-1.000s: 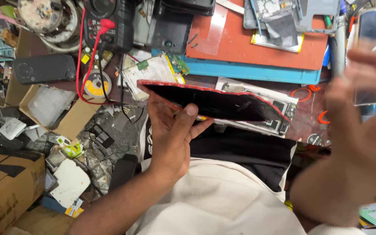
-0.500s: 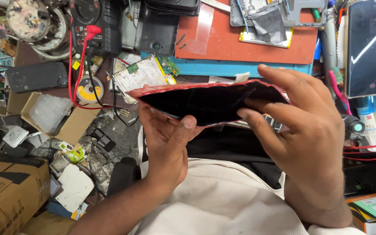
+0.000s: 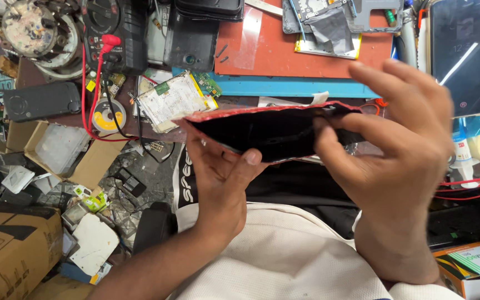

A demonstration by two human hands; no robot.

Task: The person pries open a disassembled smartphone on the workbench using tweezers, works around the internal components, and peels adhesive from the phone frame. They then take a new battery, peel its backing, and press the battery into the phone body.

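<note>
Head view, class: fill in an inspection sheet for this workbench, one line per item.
Surface: red mat on a blue board, crowded.
Job's things: flat black panel with a red edge, held level above the lap.
Clutter: bare circuit board, clear plastic tray, cardboard box, dark phone.
Hands: left hand supports the panel from below; right hand grips its right end.
Cables: red leads from a black meter.
Surroundings: lit screen at right.

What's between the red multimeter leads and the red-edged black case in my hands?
In the head view, a bare phone battery with a small green circuit board lies between the leads and the case.
</note>
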